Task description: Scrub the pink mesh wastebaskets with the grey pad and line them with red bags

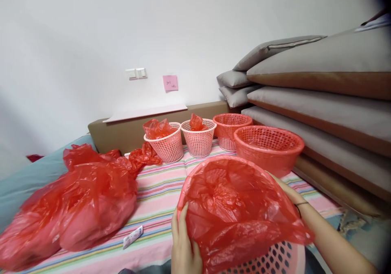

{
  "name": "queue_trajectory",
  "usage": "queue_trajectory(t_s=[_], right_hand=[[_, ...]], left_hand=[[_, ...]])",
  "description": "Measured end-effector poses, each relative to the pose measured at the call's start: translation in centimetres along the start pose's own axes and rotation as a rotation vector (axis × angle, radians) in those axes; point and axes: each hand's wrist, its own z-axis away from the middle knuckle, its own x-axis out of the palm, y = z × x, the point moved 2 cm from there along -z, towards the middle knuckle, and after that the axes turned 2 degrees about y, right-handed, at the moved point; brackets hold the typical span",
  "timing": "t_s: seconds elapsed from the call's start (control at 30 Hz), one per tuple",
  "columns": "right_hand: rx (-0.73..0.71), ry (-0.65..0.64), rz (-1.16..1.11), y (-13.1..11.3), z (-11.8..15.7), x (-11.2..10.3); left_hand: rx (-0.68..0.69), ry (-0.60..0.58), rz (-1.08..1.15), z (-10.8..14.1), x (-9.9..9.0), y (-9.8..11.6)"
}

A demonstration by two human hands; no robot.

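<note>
A pink perforated plastic basket is tilted toward me, with a red plastic bag lining its inside and drawn over most of its rim. The bag's near edge hangs loosely over the front wall, leaving the holes below bare. On the left side of the rim, my left hand grips the bag against the basket, its fingertips on the film. My right hand reaches round the far right side, with a dark band at the wrist. Its fingers are hidden behind the basket and bag.
Behind stand two lined baskets, a larger one and a smaller one, and two pale baskets with bunched bags. Red bags lie heaped left near a small white packet. Grey cushions are stacked right.
</note>
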Motion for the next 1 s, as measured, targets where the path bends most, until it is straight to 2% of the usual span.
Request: queue_trajectory(t_s=[0.1,0.2,0.3,0.5,0.63,0.77,0.9,1.0], right_hand=[[0.166,-0.059,-0.135,0.1,1.7,-1.0],[0.269,-0.056,-0.298,-0.4,4.3,-2.0],[0.263,0.014,-0.307,-0.7,7.2,-2.6],[0.166,0.282,-0.166,0.3,10.7,-4.7],[0.156,0.243,-0.155,1.4,11.5,-6.3],[0.238,0.188,-0.176,3.9,11.5,-5.6],[0.213,0.2,-0.138,5.7,11.6,-3.5],[0.085,0.336,0.003,4.9,12.3,-2.9]], left_hand=[[-0.017,0.042,-0.023,-0.4,-0.5,0.0],[-0.039,0.05,-0.018,-0.9,-1.0,-0.5],[-0.046,0.018,-0.021,-1.1,-1.4,-0.8],[-0.034,0.018,-0.077,-0.9,-1.4,-0.4],[-0.082,0.073,-0.064,-0.9,-1.3,-0.1],[-0.111,0.079,-0.049,-1.0,-1.0,0.8],[-0.082,0.081,-0.061,-1.3,-0.5,2.2],[-0.044,0.089,-0.07,-1.7,-0.4,2.6]])
